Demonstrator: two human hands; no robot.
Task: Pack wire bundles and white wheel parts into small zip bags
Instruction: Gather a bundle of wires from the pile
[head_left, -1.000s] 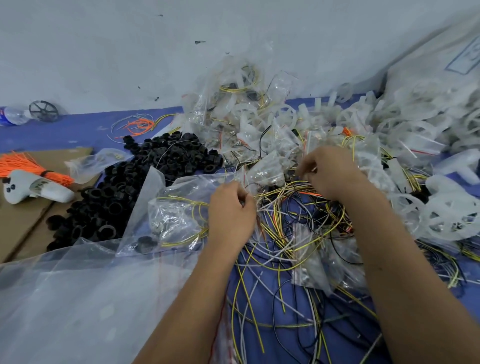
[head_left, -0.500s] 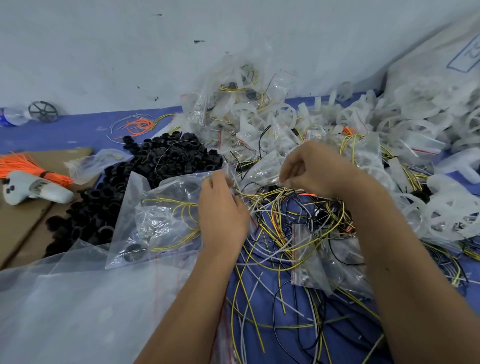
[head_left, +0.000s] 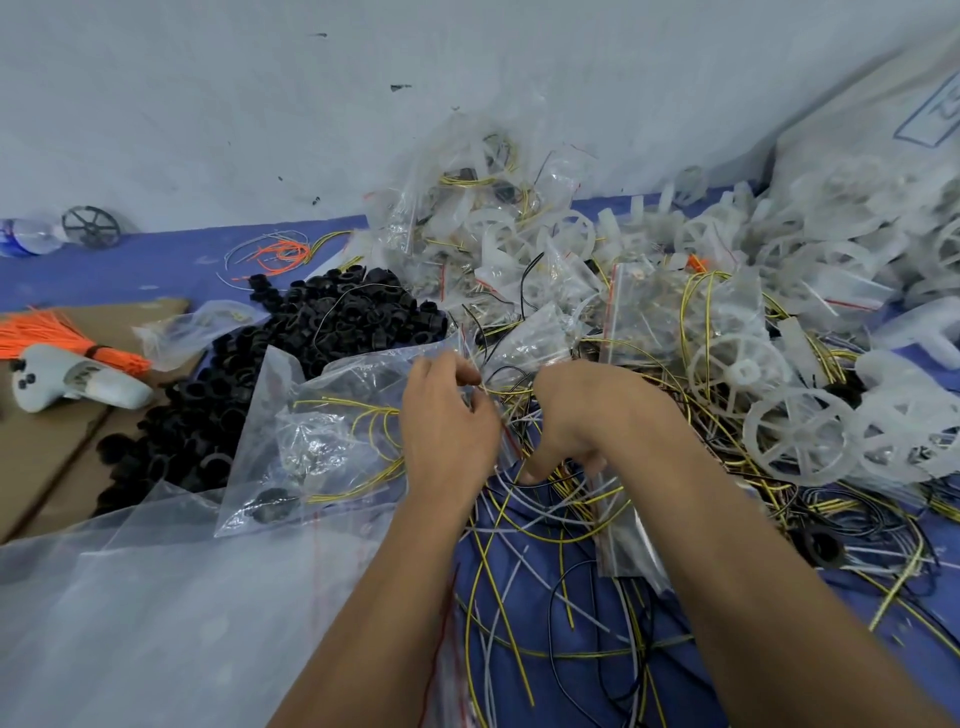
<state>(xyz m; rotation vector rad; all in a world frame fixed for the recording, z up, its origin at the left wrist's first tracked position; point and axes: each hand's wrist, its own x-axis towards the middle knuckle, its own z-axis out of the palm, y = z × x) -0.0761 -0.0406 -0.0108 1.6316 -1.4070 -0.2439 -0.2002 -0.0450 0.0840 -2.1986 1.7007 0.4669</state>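
Nearest, loose wires (head_left: 524, 613) sprawled over the blue surface (head_left: 582, 691). Above them, right hand (head_left: 597, 415) pressed down into the tangle, fingers (head_left: 540, 470) half-curled, grip unclear. Left hand (head_left: 447, 426) pinching the mouth of a zip bag (head_left: 322, 441) holding yellow wire. Farther right, white wheels (head_left: 800, 441) heaped.

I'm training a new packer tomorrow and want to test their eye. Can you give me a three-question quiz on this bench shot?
1. True or false: the left hand pinches the zip bag at its right edge.
2. What lies left of that bag? A) black rings B) white wheels C) a bottle
3. Fill in: the right hand reaches down into loose ____.

Key:
1. True.
2. A, the black rings; the white wheels lie to the right.
3. Wires.
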